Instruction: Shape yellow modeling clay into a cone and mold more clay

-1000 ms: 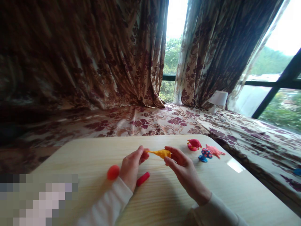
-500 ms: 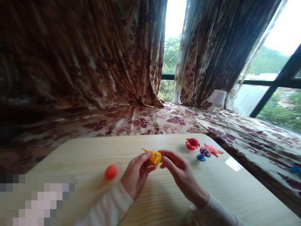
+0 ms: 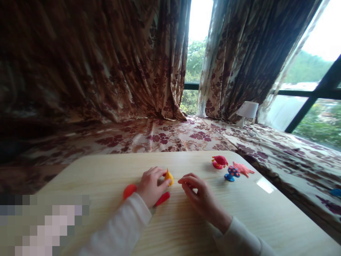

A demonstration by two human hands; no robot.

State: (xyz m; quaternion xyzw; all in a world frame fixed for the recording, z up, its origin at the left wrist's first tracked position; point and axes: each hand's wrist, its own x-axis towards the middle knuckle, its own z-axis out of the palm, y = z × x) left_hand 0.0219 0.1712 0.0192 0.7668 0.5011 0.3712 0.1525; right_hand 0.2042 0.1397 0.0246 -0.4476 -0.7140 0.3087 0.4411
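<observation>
My left hand [image 3: 152,186] is low over the table, thumb and fingers closed on a small yellow clay piece [image 3: 169,179] with a pointed tip facing up. A red strip-like thing [image 3: 163,199] sticks out from under that hand; whether the palm holds it or it lies on the table, I cannot tell. Just left of the hand is an orange-red ball [image 3: 129,191], partly covered by it. My right hand [image 3: 202,199] hovers a short way right of the yellow piece, apart from it. Its thumb and fingertips are pinched together, and anything between them is too small to make out.
At the table's far right stand a crimson figure [image 3: 220,160] on a round base, a blue mushroom-like figure [image 3: 232,173] with pink dots and a flat pink figure [image 3: 243,169]. Beyond the pale wooden table [image 3: 106,167] are floral fabric, curtains and a white lamp [image 3: 247,109].
My left hand has lowered with the yellow piece and turned palm down, towards the ball. My right hand has let go of the yellow piece. More of the red strip shows.
</observation>
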